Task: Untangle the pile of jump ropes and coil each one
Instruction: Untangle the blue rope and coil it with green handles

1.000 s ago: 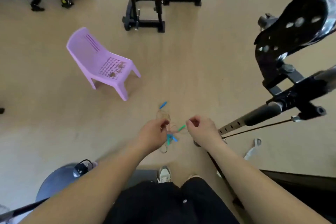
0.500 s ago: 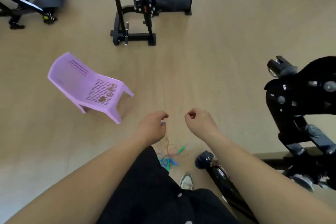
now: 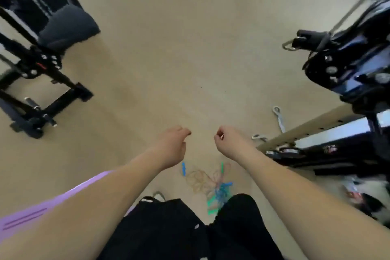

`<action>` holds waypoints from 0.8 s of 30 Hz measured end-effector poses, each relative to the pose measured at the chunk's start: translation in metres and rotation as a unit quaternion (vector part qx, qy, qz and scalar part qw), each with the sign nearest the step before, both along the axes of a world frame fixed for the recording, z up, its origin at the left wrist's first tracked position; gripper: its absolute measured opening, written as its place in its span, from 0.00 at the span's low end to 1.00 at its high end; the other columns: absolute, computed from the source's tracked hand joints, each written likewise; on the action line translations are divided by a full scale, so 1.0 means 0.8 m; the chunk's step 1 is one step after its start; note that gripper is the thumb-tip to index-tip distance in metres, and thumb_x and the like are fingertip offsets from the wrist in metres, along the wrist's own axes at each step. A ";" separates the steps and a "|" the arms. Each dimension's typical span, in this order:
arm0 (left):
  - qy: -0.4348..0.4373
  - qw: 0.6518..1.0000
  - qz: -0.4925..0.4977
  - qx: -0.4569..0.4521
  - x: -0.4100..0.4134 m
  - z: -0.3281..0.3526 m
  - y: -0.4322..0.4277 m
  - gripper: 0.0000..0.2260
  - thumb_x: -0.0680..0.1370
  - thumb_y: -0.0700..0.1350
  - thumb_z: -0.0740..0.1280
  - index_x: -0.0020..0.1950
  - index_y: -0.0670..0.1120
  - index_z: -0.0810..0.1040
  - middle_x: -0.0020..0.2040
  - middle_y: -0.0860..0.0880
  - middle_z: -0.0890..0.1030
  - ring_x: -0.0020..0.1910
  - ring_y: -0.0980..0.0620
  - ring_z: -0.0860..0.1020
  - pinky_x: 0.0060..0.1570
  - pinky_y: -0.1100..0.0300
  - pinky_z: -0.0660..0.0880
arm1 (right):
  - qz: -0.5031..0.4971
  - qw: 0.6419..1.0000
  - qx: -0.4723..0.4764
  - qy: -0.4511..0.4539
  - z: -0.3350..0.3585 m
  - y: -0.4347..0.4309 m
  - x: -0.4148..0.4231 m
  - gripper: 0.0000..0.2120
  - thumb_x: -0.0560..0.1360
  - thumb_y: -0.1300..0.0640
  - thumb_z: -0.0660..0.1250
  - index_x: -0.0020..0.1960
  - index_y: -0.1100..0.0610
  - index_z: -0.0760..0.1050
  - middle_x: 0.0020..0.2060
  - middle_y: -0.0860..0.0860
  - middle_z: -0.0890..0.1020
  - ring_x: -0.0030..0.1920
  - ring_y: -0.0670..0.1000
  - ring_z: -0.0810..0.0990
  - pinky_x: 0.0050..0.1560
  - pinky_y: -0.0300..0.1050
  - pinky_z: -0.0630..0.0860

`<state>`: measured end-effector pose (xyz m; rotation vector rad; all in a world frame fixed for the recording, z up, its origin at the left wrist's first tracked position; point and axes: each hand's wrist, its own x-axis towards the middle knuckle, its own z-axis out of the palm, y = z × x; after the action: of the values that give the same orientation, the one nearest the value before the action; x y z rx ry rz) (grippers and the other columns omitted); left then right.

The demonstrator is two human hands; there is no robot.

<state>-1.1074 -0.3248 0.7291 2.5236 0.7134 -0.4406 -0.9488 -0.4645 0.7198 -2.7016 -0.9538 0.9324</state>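
Ropes in a messy pile [image 3: 207,183] lie on the tan floor [image 3: 179,53], right in front of my black-clad knees [image 3: 190,228]. I can see thin loops in brown and pink, with blue and green handles poking out. One blue handle [image 3: 183,168] sits at the left edge of the pile, and one green handle [image 3: 222,167] stands up near the right arm.

My left hand [image 3: 172,145] is up in the air above the pile, fingers curled in and the thumb tip near the first finger, like a pinch. My right hand [image 3: 229,141] is up beside it, also curled into a loose fist. A small gap is between the two hands. I cannot tell if either grip has a thin rope in it; the picture is too blurry.

Black gym machines stand on the left [image 3: 40,65] and on the right [image 3: 346,65]. A purple chair [image 3: 31,215] peeks out under my left arm. Some silver clips [image 3: 278,116] lie on the floor by the right machine.
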 end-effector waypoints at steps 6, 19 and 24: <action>0.016 0.987 -0.156 -0.037 -0.002 0.008 -0.033 0.18 0.83 0.42 0.61 0.73 0.47 0.72 0.69 0.47 0.76 0.69 0.45 0.74 0.65 0.58 0.68 | -0.112 0.993 -0.016 0.019 0.020 -0.089 -0.057 0.12 0.80 0.48 0.61 0.55 0.53 0.80 0.54 0.55 0.84 0.57 0.58 0.81 0.54 0.48 0.77; 0.083 0.905 -0.416 -0.041 0.000 -0.065 -0.167 0.19 0.82 0.44 0.61 0.73 0.50 0.71 0.68 0.48 0.76 0.67 0.46 0.74 0.64 0.56 0.71 | -0.450 0.890 0.049 0.055 -0.049 -0.295 -0.232 0.10 0.78 0.48 0.65 0.48 0.53 0.81 0.47 0.52 0.85 0.50 0.54 0.82 0.53 0.50 0.78; 0.102 0.868 -0.484 -0.033 0.037 -0.102 -0.166 0.18 0.81 0.44 0.62 0.71 0.52 0.72 0.65 0.49 0.77 0.63 0.46 0.77 0.59 0.56 0.72 | -0.525 0.848 0.033 0.059 -0.093 -0.299 -0.239 0.10 0.79 0.49 0.64 0.46 0.54 0.79 0.45 0.52 0.84 0.48 0.55 0.81 0.51 0.50 0.79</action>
<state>-1.0775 -0.4576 0.6473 2.6163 -0.5832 -1.0387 -1.1399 -0.7033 0.6456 -2.4443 0.5285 0.7320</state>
